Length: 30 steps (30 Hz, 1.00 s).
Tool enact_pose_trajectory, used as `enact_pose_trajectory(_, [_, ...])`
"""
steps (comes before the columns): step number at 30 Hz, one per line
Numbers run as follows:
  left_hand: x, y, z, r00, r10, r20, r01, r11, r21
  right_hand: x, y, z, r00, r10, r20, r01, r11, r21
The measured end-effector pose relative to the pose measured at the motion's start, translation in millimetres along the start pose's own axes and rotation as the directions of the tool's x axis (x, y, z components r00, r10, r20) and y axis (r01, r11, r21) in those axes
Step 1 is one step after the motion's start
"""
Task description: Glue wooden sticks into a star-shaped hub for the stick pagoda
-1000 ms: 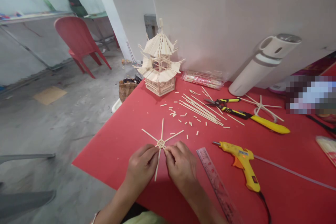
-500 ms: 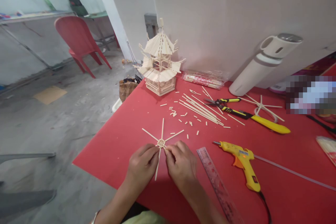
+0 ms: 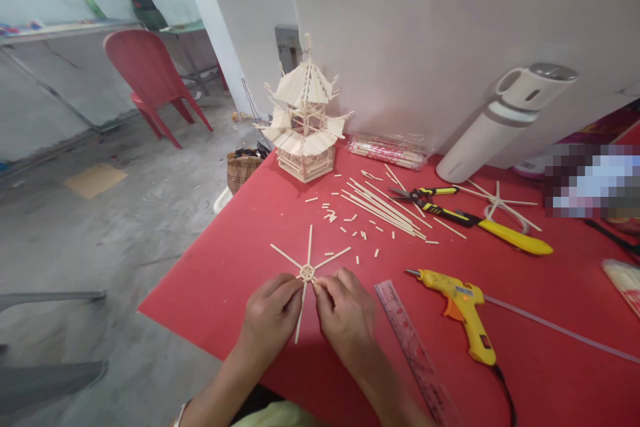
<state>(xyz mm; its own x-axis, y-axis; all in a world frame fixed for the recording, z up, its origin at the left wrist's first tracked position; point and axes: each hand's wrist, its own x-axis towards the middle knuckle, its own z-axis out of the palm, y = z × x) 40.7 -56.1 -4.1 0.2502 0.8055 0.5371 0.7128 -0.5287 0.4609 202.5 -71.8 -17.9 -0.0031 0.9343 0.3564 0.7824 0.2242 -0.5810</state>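
Head cam: L hand [image 3: 271, 313] & R hand [image 3: 349, 317] both pinching stick star [image 3: 307, 273] nr middle, glue gun [image 3: 463, 295] to R

No txt legible; ruler [image 3: 414, 351] & glue gun label [image 3: 465, 291] too small.

A red chair [image 3: 136, 63] stands on the floor [image 3: 150, 227], a white flask [image 3: 483, 140] near the wall [image 3: 380, 47].
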Motion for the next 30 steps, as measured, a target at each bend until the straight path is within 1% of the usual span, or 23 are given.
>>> enact_pose_trajectory(7, [-1.4,-0.8,1.5,1.000,0.007,-0.010,-0.007,1.000,-0.010,0.2,0.8,0.0,1.000,0.013,0.012,-0.013,1.000,0.012])
enact_pose_trajectory(11, [-2.8,-1.8,2.0,1.000,0.002,-0.012,-0.002,1.000,-0.011,0.7,1.6,-0.2,1.000,0.000,0.006,0.000,1.000,0.014])
enact_pose_trajectory(18, [1.7,0.7,0.0,1.000,0.007,-0.006,-0.008,1.000,-0.008,0.9,0.0,-0.9,1.000,-0.004,-0.009,0.004,1.000,-0.004])
enact_pose_trajectory(30, [1.5,1.1,0.9,1.000,0.001,-0.007,-0.002,0.999,-0.032,0.1,1.4,0.1,1.000,0.013,0.026,-0.014,1.000,0.018])
